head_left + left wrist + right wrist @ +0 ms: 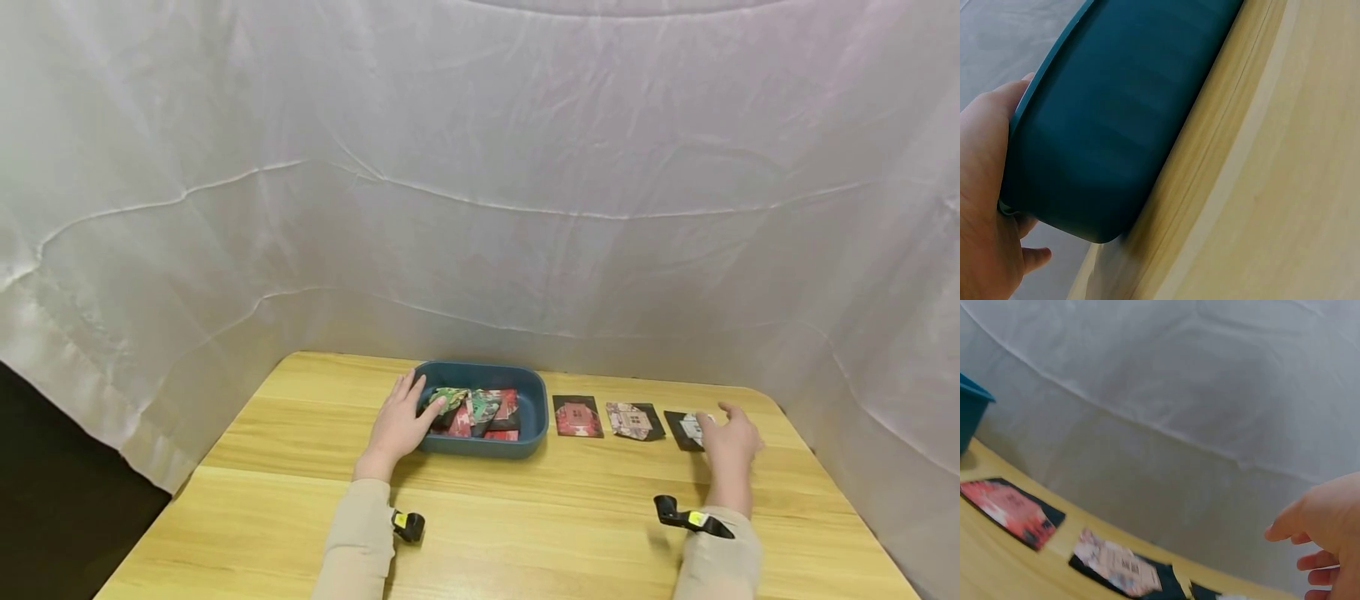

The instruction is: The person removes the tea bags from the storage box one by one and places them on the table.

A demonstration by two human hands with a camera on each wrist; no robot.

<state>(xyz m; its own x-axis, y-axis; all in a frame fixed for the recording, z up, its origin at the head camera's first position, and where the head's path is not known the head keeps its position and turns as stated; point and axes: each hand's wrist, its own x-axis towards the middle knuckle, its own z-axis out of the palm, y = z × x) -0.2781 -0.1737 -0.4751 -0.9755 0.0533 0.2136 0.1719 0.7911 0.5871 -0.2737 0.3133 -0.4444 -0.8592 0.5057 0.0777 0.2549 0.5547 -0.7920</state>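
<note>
- Spanning the foreground, the table (pixel 525 525) has a yellow wood-grain surface.
- Left sleeve (pixel 352 537) and right sleeve (pixel 723 558): beige cloth. Each wrist carries a black clip with a yellow label; its marking is too small to read.
- Right hand (pixel 729 437): released, thumb and fingers apart, over the right side of the grey packet. Contact cannot be confirmed.
- Left hand (pixel 397 423): grasping the left end of the bin, thumb over the rim, fingers outside.
- Row right of the bin, left to right: red packet (pixel 577 417), pale packet (pixel 635 422), grey packet (pixel 682 431). All are flat and black-edged, lying apart on the table. Red and pale fronts carry a light panel with dark characters, illegible here.
- Bin (pixel 480 448): dark teal, smooth, rectangular with rounded corners, resting on the table. Contents: overlapping packets, including a green packet (pixel 484 407) and red-and-black ones, print illegible.
- Curtain (pixel 480 267): grey-white, creased, slightly glossy cloth behind the table.
</note>
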